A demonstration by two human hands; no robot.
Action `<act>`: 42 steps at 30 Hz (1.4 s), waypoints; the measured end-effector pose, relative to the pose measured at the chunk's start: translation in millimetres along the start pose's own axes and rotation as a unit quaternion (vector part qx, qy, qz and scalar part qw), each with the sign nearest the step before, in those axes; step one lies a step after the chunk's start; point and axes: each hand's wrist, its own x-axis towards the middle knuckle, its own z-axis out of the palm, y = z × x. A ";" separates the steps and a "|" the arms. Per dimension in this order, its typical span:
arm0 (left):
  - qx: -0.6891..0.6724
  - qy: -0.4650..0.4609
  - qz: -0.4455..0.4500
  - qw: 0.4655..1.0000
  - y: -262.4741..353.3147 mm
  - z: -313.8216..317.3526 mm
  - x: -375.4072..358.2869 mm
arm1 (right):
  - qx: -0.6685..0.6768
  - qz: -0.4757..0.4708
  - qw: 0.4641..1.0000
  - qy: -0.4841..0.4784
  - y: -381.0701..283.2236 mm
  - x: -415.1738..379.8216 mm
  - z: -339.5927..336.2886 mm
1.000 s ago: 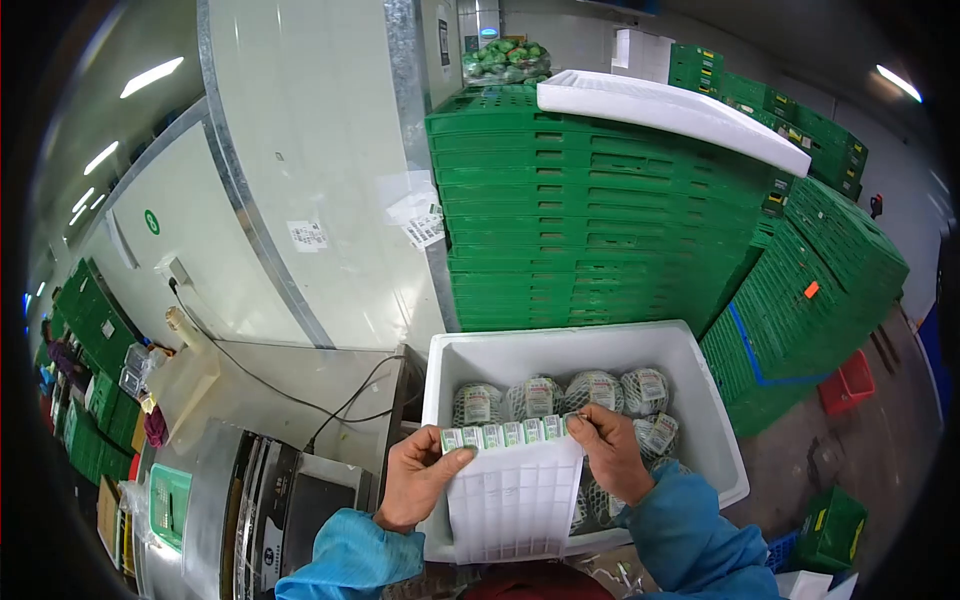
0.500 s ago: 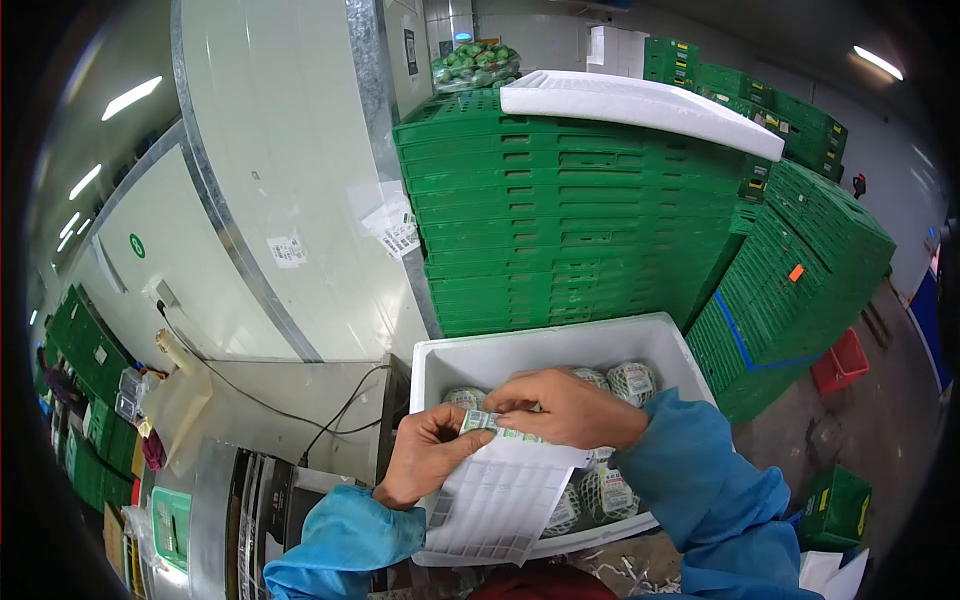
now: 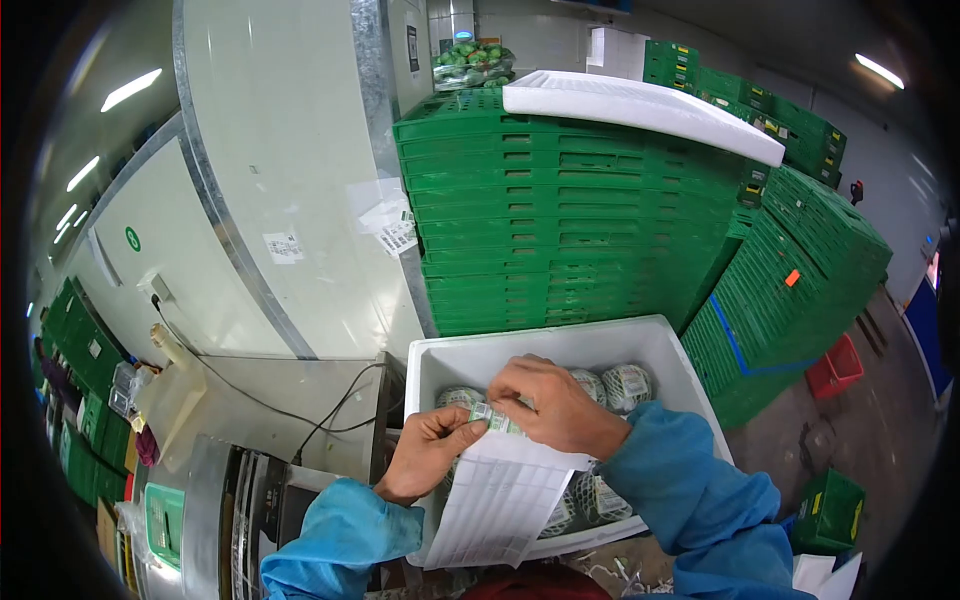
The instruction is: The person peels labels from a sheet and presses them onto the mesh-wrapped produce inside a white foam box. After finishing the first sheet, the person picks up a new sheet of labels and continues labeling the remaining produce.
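Over a white foam box point(image 3: 540, 333), my left hand point(image 3: 425, 458) pinches the top edge of a white sheet of labels point(image 3: 495, 505). The sheet hangs down over the box's near side, with a grid of faint rectangles on it. Small green-and-white printed labels point(image 3: 497, 420) show along its folded top edge. My right hand point(image 3: 555, 408) is closed at these labels, thumb and fingertips together; its fingers partly hide what they pinch. Inside the box sit several round items in white netting point(image 3: 628, 386), some with printed labels; the hands and sheet cover others.
A tall stack of green crates point(image 3: 560, 230) stands right behind the box, topped by a white foam lid point(image 3: 640, 105). More crates point(image 3: 790, 270) lean at the right, near a red bin point(image 3: 835, 368). A metal-sided machine point(image 3: 215, 500) and a black cable point(image 3: 340, 410) are at the left.
My right hand has shifted slightly up and left along the top of the label sheet. My left hand keeps its hold. The whole view has shifted a little.
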 end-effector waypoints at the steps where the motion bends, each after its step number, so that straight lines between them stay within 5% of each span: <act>1: -0.008 0.004 0.001 1.000 -0.7 1.4 0.5 | 0.027 0.016 0.999 0.018 0.1 -1.0 0.0; 5: 0.049 0.000 -0.030 0.998 1.4 -2.2 5.7 | 0.097 0.058 0.994 -0.002 8.1 -3.3 1.7; 13: -0.057 -0.056 -0.051 0.996 -6.2 5.3 6.1 | -0.209 -0.109 0.971 0.040 19.0 -9.5 9.1; 17: -0.131 -0.046 -0.118 0.983 -23.4 -3.6 12.2 | -0.231 -0.151 0.961 0.012 17.8 -27.2 13.6; 20: -0.125 -0.020 -0.109 0.986 -40.6 -11.0 13.5 | -0.115 -0.102 0.987 0.042 15.6 -43.3 2.8; 21: -0.100 -0.016 -0.097 0.990 -39.8 -13.5 12.2 | 0.022 0.013 0.999 0.047 12.9 -51.4 -10.0; 22: -0.088 0.002 -0.106 0.990 -39.2 -18.8 12.5 | 0.157 0.130 0.977 0.058 13.5 -62.6 -23.3; 25: -0.132 0.044 -0.094 0.986 -25.8 -37.3 5.4 | 0.219 0.408 0.887 -0.004 57.8 -123.4 -63.8; 30: -0.161 0.101 -0.060 0.980 -16.7 -70.6 2.2 | 0.229 0.636 0.735 -0.045 131.8 -233.2 -62.1; 38: -0.139 0.133 -0.044 0.980 -7.4 -78.2 7.9 | 0.187 0.658 0.726 -0.068 138.8 -244.3 -46.5; 41: -0.136 0.139 -0.034 0.980 -8.6 -81.9 7.7 | 0.095 0.607 0.780 -0.116 142.1 -248.5 -39.5; 42: -0.134 0.136 -0.035 0.981 -7.2 -83.2 6.6 | -0.050 0.538 0.831 -0.134 147.2 -253.0 -38.1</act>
